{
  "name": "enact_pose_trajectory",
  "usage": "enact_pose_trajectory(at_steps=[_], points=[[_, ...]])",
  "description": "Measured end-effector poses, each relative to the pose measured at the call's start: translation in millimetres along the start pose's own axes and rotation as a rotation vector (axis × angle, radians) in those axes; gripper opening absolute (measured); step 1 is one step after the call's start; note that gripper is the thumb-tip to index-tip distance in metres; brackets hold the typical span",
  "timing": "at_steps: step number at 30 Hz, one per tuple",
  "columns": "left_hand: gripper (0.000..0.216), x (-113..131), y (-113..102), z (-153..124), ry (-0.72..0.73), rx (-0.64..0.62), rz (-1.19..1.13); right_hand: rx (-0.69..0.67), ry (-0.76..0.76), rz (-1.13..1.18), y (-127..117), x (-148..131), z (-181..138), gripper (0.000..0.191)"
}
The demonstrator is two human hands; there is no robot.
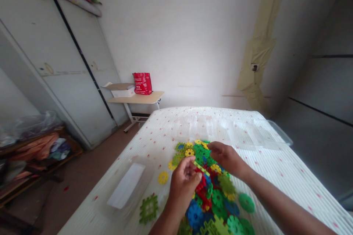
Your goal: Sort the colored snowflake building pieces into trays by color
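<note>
Flat yellow-green notched plastic piece: pinched at one end, tilted, seen nearly edge-on, held just above the middle of the heap.

Bare left hand: thumb and fingers pressed together on the yellow-green piece, wrist bent inward over the left side of the heap.

Bare right hand: arched over the far right edge of the heap, fingers bent, tips beside yellow and green discs; cannot tell whether pinching or merely touching.

Heap of red, blue, green and yellow notched plastic discs: spread lengthwise beneath and between both hands, overlapping.

Round yellow notched plastic disc: lying flat, left of the left hand, apart from the heap.

Square green lattice plastic piece: lying near the left forearm.

Clear rounded plastic container: resting at left, with a flat white rectangle showing in it.

Long clear plastic container: lying beyond the right hand.

White ribbed cloth with red specks: spread under everything handled.

Red bag with white lettering: standing on a small wooden-topped table, well apart.
</note>
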State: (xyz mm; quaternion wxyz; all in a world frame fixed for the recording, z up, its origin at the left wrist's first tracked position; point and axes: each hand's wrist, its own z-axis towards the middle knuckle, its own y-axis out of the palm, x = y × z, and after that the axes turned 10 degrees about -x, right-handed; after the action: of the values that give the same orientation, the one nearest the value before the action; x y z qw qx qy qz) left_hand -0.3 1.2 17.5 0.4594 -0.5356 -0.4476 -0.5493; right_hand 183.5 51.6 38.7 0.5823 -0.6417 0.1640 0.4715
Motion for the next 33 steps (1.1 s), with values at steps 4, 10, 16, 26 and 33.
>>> enact_pose_trajectory(at_steps=[4,10,16,26,33], points=[[0.031,-11,-3,-1,0.028,0.009,0.105,0.063,0.057,-0.53,8,21,14,0.031],[0.024,-21,-9,-5,0.091,0.075,0.268,-0.03,0.277,-0.936,22,24,34,0.03],[0.021,-27,-11,-7,0.126,0.088,0.368,-0.095,0.333,-0.992,30,25,47,0.044],[0.029,-42,-6,-8,0.143,0.129,0.518,-0.103,0.387,-1.023,33,21,51,0.038],[0.031,-44,-7,-6,0.12,0.123,0.507,-0.103,0.267,-0.909,25,10,31,0.027]])
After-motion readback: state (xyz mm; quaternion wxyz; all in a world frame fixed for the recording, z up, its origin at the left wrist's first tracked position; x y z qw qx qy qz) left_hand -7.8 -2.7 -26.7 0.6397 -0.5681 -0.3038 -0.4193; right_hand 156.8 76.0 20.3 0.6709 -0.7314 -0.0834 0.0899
